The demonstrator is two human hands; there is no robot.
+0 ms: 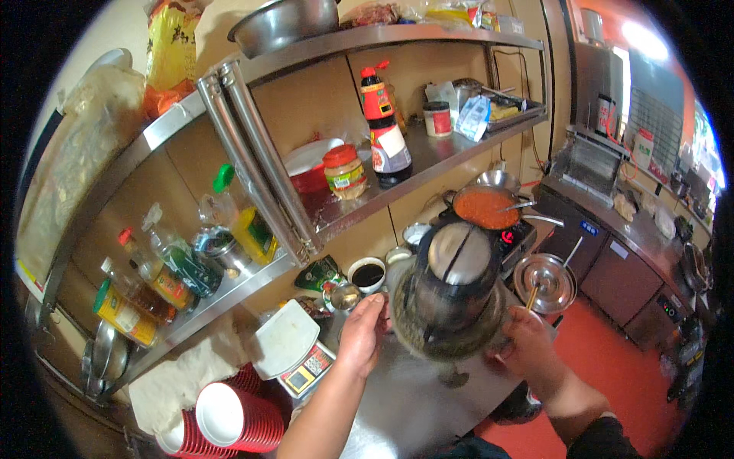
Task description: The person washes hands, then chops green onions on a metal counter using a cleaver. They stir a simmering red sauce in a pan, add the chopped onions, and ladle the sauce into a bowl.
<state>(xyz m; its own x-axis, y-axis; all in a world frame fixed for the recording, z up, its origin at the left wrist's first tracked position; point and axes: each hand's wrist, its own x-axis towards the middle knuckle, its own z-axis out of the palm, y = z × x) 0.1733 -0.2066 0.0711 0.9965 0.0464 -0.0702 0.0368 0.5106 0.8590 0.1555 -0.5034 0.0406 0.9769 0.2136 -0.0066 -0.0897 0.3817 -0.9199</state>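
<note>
In front of me is a round vessel [416, 333] with a wide greenish-grey rim, blurred by motion. Above the rim rises a dark cylindrical body [453, 310] capped by a shiny round metal face [460, 252]; whether all this is one piece I cannot tell. My left hand [367, 330] has its curled fingers at the vessel's left edge. On the right edge, my right hand [524, 341] grips it, also blurred; its fingertips are partly hidden. Close beyond my left fingers are a small metal cup [345, 296] and a white bowl of dark liquid [367, 275].
A pan of red sauce [486, 206] sits on a lit cooker [519, 244]. A kitchen scale [301, 373] and stacked red cups [243, 416] stand left on the steel table [395, 421]. Bottles line the lower shelf [229, 298]. A steel bowl [545, 281] is at right.
</note>
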